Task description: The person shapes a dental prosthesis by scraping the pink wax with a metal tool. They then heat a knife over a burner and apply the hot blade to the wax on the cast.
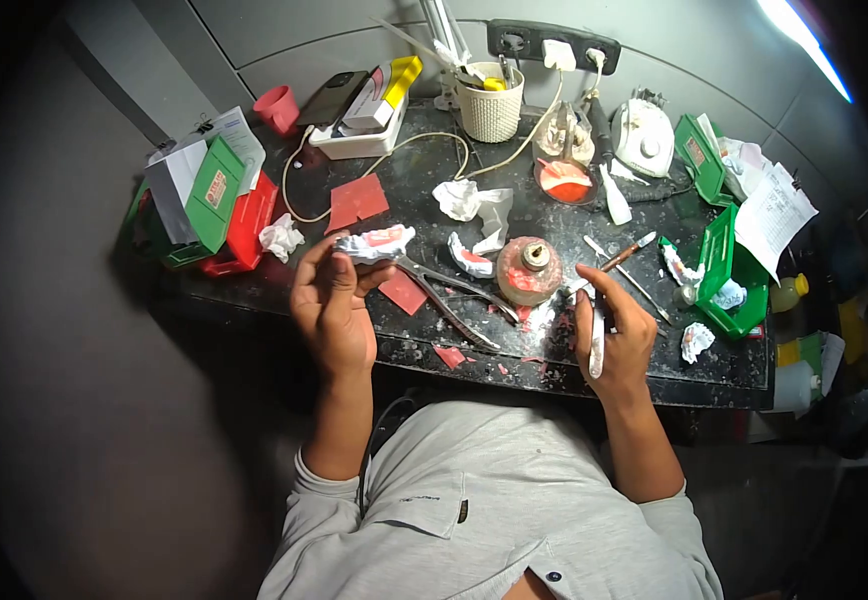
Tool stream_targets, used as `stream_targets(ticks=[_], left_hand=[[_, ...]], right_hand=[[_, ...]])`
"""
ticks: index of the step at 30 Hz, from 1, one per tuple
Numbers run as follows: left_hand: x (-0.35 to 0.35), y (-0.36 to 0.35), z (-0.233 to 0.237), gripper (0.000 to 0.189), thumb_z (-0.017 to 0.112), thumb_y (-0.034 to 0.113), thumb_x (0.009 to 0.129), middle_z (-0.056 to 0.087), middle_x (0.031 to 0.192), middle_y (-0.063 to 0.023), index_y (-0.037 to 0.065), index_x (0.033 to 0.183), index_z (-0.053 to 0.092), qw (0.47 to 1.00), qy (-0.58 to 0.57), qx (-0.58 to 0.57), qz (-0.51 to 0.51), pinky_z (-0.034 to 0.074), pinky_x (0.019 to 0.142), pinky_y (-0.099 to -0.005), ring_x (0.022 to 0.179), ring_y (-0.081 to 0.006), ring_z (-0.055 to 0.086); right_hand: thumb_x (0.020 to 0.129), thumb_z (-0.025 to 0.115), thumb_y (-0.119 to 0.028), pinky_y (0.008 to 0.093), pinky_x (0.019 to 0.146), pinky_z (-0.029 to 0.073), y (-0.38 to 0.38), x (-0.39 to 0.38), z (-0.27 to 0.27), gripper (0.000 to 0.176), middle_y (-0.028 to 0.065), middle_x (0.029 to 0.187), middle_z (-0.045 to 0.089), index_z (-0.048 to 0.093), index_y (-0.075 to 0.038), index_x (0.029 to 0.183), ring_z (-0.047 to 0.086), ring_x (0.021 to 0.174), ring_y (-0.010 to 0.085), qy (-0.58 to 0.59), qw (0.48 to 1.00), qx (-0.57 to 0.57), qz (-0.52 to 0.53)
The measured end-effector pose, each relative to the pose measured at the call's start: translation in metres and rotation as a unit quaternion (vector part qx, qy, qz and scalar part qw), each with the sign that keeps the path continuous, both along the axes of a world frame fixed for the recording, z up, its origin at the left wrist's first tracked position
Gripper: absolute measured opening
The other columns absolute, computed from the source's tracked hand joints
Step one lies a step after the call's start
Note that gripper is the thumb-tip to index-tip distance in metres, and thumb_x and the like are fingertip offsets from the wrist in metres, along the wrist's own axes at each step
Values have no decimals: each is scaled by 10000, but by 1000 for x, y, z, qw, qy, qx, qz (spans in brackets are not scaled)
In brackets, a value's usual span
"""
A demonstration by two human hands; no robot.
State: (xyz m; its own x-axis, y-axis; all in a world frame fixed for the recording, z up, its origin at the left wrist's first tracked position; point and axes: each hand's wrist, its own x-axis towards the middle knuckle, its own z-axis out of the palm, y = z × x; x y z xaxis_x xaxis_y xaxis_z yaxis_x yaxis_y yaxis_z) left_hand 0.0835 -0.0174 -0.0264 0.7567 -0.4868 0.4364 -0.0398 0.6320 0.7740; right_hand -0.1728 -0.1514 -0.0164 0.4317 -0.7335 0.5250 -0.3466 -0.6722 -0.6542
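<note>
My left hand (339, 310) is raised over the left part of the bench, its fingers closed around a white dental cast (375, 243) with pink wax on it. Just right of that cast, metal pliers (449, 298) lie with their handles pointing toward the front edge. In my right hand (619, 325) is a wax knife with a pale handle (597, 345), gripped between thumb and fingers; its working end is partly hidden. Between the hands stands a wax-spattered glass spirit lamp (529, 272). A smaller cast piece with pink wax (470, 256) rests beside the lamp.
Pink wax sheets (358, 201) and crumpled paper (456, 200) lie farther back. A brown-handled tool (630, 251) and a thin metal instrument (634, 283) are right of the lamp. Green boxes (732, 272) stand at right, a woven cup (490, 108) at the back.
</note>
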Motion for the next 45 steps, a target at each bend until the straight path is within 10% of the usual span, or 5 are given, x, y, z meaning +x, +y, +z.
stream_targets(ticks=[26, 32, 45], left_hand=[[-31, -54, 20, 352, 593, 126, 1040, 694, 1096, -174, -92, 1314, 552, 983, -146, 105, 16, 639, 831, -375, 1011, -243, 713], [-42, -61, 32, 423, 646, 92, 1009, 687, 1194, -185, -98, 1368, 529, 935, -325, 132, 40, 526, 982, -330, 1086, -214, 671], [-55, -70, 41, 491, 574, -245, 813, 710, 1137, -206, -26, 1242, 666, 828, -542, 139, 41, 580, 828, -307, 1052, -267, 706]], right_hand=[[842, 688, 52, 400, 756, 606, -4, -15, -5, 266, 254, 1012, 725, 667, 73, 1106, 740, 866, 386, -88, 991, 17, 95], [836, 695, 40, 405, 760, 607, -7, -16, -13, 273, 268, 994, 720, 664, 91, 1103, 739, 872, 388, -124, 987, 3, 104], [872, 697, -47, 423, 755, 613, -6, -19, -22, 301, 307, 1022, 714, 657, 96, 1133, 739, 899, 400, -85, 991, -1, 104]])
